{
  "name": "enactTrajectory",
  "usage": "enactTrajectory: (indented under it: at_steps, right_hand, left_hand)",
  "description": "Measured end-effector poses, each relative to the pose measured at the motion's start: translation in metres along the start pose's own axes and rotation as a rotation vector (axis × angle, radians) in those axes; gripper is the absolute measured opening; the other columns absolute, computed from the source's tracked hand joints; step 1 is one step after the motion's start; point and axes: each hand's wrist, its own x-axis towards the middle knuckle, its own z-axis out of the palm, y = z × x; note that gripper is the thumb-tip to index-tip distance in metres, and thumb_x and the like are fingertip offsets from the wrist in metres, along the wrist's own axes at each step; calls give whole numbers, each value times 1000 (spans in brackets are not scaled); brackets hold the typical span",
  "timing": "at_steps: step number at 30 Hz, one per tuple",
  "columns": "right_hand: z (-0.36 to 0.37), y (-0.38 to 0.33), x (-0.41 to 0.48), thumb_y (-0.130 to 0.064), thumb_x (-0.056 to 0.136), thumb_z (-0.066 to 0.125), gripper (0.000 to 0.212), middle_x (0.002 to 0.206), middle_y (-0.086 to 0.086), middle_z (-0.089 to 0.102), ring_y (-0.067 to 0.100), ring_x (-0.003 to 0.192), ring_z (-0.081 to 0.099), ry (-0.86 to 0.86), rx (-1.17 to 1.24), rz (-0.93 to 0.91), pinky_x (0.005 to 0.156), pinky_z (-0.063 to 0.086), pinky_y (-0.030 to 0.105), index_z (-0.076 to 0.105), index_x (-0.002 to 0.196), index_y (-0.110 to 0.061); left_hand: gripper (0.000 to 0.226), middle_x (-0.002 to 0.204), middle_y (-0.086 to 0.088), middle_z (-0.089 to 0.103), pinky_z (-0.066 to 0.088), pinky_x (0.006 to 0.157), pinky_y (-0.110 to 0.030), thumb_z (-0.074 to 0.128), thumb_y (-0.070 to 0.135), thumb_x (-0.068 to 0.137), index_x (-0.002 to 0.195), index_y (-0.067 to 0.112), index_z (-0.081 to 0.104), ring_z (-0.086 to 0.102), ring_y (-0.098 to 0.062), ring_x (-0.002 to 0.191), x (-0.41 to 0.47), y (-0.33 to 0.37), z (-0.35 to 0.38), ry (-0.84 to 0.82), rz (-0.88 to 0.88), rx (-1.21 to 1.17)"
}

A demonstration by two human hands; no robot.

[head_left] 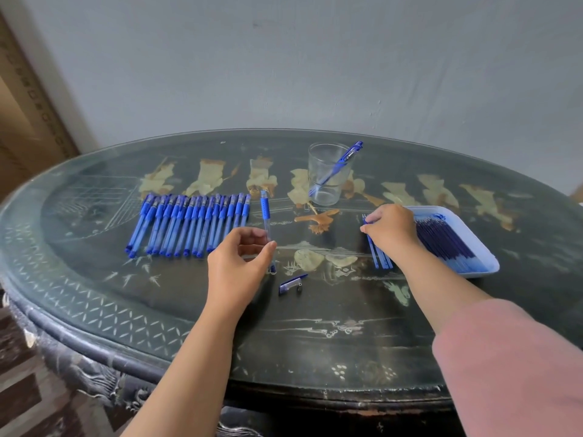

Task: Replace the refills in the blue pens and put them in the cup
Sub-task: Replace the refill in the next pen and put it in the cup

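The left hand (239, 260) is pinching an uncapped pen (266, 212) between thumb and forefinger, near the middle of the tabletop (315, 342). The pen is pointing away from the person, with its blue grip section at the far end and its clear barrel passing through the fingers; the near end is showing just below the hand. Its blue cap (291, 283) is lying on the tabletop just near and right of that hand, with a small dark piece (299, 289) touching it or right beside it.

The right hand (392, 231) is reaching out palm down, thumb and forefinger closing on the far ends of a few loose refills (380, 258) that are lying on the tabletop just left of the white tray (492, 263). The tray is holding a dense layer of blue refills (448, 244). A pink sleeve (520, 357) is covering that arm near the elbow.

A row of capped blue pens (189, 225) is lying side by side on the left, just left of the held pen. The clear cup (328, 175) is standing upright at the far side, between the two hands and beyond them, and one finished blue pen (339, 164) is leaning inside it, its top sticking out over the right rim.
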Motion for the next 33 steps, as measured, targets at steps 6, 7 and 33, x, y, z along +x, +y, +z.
enactTrajectory:
  at_steps: [6,7,33]
  right_hand:
    - [-16,8,-8,-13,90,66,12,102,7,65,20,85,56,158,63,-14,74,41,26,69,102,-10]
    - [-22,14,-7,-12,91,63,10,99,7,64,22,84,55,188,56,18,72,40,26,69,99,-10]
    - [-51,60,-14,-15,91,55,20,72,9,57,29,71,53,112,-334,144,58,38,29,66,81,-2]
  left_hand:
    - [15,88,10,70,55,72,-21,77,20,82,93,24,68,67,-3,78,0,0,0,4,0,-13]
    - [16,88,10,70,55,73,-21,77,19,82,93,24,68,67,-3,79,0,0,0,2,3,-8]
    - [16,88,8,70,55,69,-20,77,18,81,92,25,68,68,-7,81,-4,5,0,-3,6,-6]
